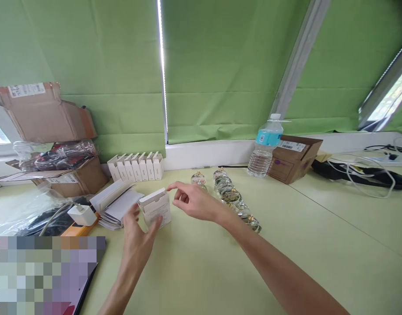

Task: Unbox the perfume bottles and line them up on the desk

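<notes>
A small white carton point(159, 210) stands upright on the table, its top edge showing a tucked or partly folded flap. My left hand point(140, 234) holds it from the left, with the thumb across the printed front and the fingers at the left side. At its upper right corner is my right hand point(196, 201), index finger bent against or very near the top edge. That hand's thumb and index are apart with nothing between them. Behind my right hand and forearm, several round clear glass bottles point(232, 194) with gold-coloured tops are lined up, and one more bottle point(198, 178) stands to their left.
Several white cartons point(135, 168) stand in a row by the wall. Flat white cartons point(117, 203) lie stacked at left, near a white charger point(82, 215). Cardboard boxes point(43, 116) pile up far left. A water bottle point(265, 146) and brown box point(291, 159) stand at right.
</notes>
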